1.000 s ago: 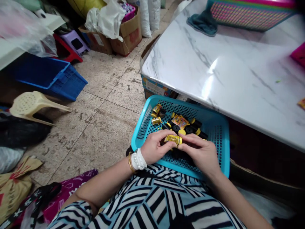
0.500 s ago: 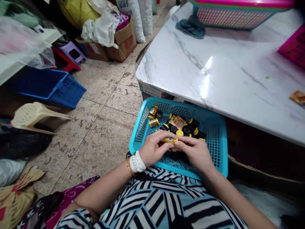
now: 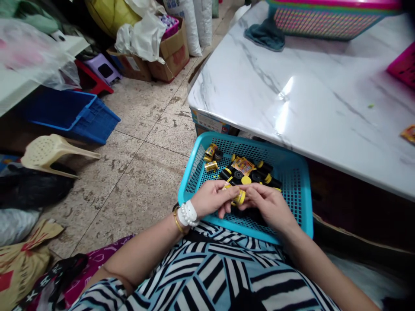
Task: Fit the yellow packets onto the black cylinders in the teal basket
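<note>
My left hand [image 3: 212,198] is closed around a small yellow canister [image 3: 240,198], its thumb lying along the top and the yellow round end pointing right. My right hand [image 3: 270,203] has its fingers bent at that end, the forefinger reaching to the canister; its grip is partly hidden. Both hands are over a turquoise plastic basket [image 3: 188,172] at my lap. Inside it lie several black canisters with yellow caps, an orange printed sheet [image 3: 243,166], and a few yellow labelled canisters [image 3: 211,166] at the left.
A white marble-patterned table [image 3: 246,90] runs along the basket's far side, carrying a dark cloth [image 3: 266,35] and a pink-rimmed basket [image 3: 327,21]. On the floor to the left are a cream stool [image 3: 43,151], a blue crate [image 3: 97,116] and cardboard boxes [image 3: 173,56].
The canister has turned in my hands, so its yellow round end now shows toward the right. My left thumb has moved over its top. The view has shifted slightly.
</note>
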Tool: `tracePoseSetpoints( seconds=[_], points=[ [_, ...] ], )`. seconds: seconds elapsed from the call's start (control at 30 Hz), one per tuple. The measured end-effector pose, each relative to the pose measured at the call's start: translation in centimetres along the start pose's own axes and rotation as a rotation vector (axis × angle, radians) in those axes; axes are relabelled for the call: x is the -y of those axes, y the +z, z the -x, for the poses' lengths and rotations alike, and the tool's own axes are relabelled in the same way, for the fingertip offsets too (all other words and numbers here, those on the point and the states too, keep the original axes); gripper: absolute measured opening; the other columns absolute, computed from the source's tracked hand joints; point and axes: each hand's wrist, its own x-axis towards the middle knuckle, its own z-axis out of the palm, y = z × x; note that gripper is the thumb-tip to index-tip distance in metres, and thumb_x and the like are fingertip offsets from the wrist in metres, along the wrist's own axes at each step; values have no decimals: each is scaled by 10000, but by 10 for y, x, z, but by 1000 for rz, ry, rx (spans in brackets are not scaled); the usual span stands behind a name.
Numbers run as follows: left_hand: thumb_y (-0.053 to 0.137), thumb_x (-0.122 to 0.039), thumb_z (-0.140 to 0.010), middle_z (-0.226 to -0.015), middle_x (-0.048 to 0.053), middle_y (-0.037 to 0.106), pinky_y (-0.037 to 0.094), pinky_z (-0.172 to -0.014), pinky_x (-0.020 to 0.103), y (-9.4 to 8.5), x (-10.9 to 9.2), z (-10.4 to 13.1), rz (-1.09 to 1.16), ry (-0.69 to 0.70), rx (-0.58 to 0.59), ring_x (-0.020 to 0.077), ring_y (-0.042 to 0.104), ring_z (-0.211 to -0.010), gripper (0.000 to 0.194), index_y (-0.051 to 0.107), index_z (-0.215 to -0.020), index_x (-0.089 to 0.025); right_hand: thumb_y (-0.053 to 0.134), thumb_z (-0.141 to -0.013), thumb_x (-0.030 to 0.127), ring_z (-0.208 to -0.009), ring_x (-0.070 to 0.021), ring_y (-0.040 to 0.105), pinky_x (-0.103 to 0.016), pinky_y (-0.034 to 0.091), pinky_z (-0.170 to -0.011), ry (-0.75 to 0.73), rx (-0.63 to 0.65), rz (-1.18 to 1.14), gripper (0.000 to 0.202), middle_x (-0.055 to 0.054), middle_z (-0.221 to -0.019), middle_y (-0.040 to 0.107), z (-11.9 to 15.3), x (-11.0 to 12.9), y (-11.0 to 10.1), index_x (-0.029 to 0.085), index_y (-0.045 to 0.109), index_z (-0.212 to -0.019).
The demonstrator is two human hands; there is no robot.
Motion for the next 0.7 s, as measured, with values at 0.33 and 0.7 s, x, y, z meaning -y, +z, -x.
tracePoseSetpoints(
  seconds=[0.33, 0.7],
  points=[
    [663, -638, -754, -493, 0, 625, 334, -334, 162, 1, 0, 1, 395, -115, 64, 80, 516, -312, 517, 581, -769, -128, 732, -819, 204, -938, -209, 689, -332, 621, -737, -461, -33, 362, 171, -70, -1037, 707, 8, 13, 3, 279, 777, -966],
    [703, -624, -728, -429, -43, 564, 296, -306, 148, 2, 10, 3, 448, -133, 60, 58, 445, -271, 509, 572, -768, -133, 728, -819, 159, -933, -205, 692, -340, 588, -782, -558, -37, 555, 294, -65, -1050, 717, 9, 13, 4, 277, 727, -1088]
  ],
)
